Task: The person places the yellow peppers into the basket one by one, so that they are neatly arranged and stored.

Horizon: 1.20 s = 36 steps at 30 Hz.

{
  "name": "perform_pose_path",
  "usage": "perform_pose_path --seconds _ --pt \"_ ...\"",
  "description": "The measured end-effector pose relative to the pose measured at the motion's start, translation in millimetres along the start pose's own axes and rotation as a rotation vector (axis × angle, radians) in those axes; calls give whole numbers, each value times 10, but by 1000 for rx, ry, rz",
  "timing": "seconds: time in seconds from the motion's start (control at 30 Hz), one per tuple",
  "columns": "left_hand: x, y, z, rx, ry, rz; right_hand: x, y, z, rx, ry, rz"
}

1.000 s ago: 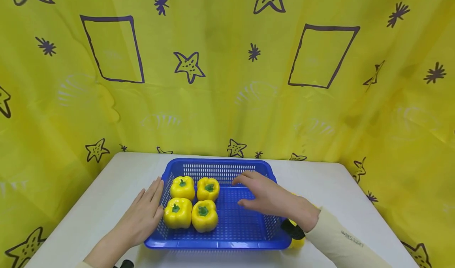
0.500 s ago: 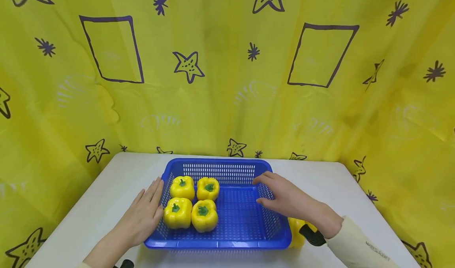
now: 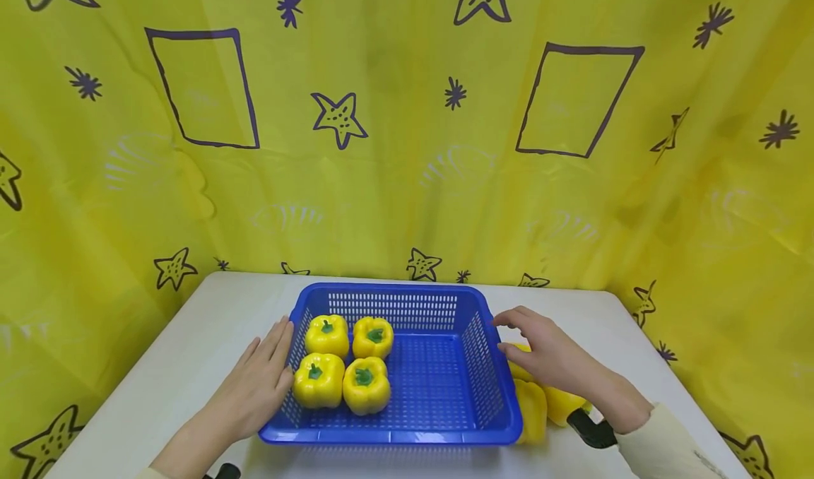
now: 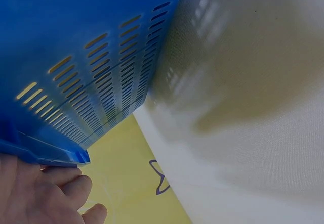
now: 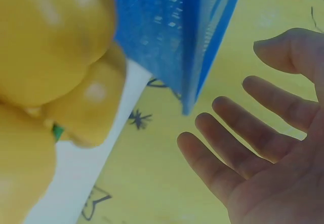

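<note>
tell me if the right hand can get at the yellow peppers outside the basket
Probably yes: the right hand is empty and hovers near the yellow peppers just right of the blue basket. The basket may crowd the nearest one, but nothing else visible seems to block the way.

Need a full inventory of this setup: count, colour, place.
Bell peppers with stems: 4, yellow with green stems, left half of basket
Loose peppers: at least 3, yellow, right of basket, partly hidden
Rectangular slotted plastic basket: 1, blue, on table
Flat table: 1, white, under basket
Patterned cloth backdrop: count unclear, yellow with dark drawings, around table
Wrist devices: 2, black, at wrists
Sleeves: 2, cream, lower edge
Left grip: 1, bare hand, against basket's left side
Right grip: 1, bare hand, beside basket's right rim
</note>
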State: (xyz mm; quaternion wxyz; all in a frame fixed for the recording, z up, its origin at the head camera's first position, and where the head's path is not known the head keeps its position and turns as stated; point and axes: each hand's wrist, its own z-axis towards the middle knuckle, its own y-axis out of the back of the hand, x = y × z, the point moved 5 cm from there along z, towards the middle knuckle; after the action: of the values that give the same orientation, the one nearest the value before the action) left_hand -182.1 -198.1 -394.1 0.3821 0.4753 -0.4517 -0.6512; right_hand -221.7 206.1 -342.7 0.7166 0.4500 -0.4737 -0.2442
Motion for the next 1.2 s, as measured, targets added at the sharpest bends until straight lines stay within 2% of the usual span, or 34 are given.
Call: perform_pose_path --seconds 0.23,0.47,0.73,1.2 --pt "8 -4 -11 -7 1 -7 -167 11 -40 -35 -16 -8" --pt "2 7 -5 -17 -5 -11 -327 -22 -64 -13 -78 -11" --pt "-14 6 -5 -18 -5 -12 -564 -147 -133 106 -173 2" --pt "-15 9 -4 -16 6 -3 -750 -311 -97 256 -240 96"
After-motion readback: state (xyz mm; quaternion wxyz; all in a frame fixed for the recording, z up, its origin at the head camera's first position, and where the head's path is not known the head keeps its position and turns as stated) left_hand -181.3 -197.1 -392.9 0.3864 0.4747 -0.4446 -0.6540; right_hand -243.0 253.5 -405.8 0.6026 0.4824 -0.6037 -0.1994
